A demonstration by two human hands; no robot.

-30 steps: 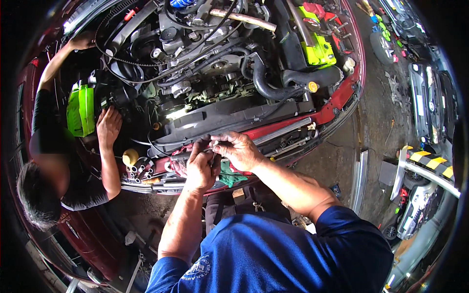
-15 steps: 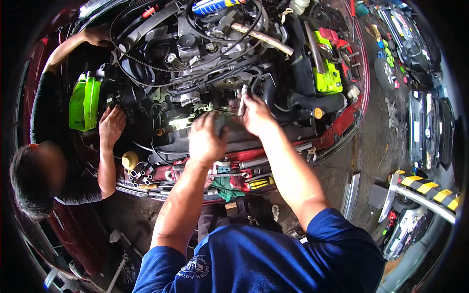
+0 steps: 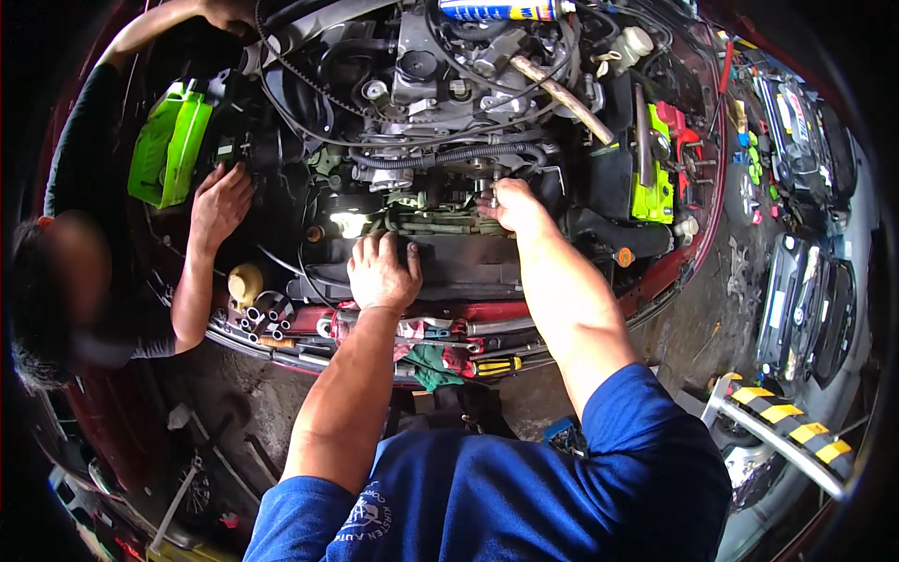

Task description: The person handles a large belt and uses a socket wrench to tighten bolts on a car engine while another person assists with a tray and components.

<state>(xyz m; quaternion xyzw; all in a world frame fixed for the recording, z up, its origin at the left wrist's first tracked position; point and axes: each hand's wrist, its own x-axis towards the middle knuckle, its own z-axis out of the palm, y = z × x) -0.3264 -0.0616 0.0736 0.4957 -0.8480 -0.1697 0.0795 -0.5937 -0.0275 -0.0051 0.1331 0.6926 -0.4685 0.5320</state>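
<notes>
My left hand (image 3: 385,270) rests palm down, its fingers stretched over the black panel (image 3: 459,262) along the front of the engine bay. Farther in and to the right, my right hand (image 3: 513,204) has its fingers closed round a slim, silver metal tool (image 3: 494,191). That tool stands roughly upright beside the lower front of the engine (image 3: 431,103); its lower end is partly covered by my fingers. A bright light (image 3: 350,223) shines in the gap left of my right hand. A ribbed black hose (image 3: 468,153) crosses just above it.
At left, a co-worker's hand (image 3: 223,199) lies near a neon-green cover (image 3: 170,150). A hammer (image 3: 562,98) and a blue spray can (image 3: 501,9) rest on the engine. A toothed belt (image 3: 272,66) loops at upper left. Sockets (image 3: 267,318) and yellow-handled pliers (image 3: 496,366) line the front edge.
My left hand has come down onto the black panel, from blurred motion above it. My right hand has reached in among the engine parts with the silver tool. The whole view has shifted.
</notes>
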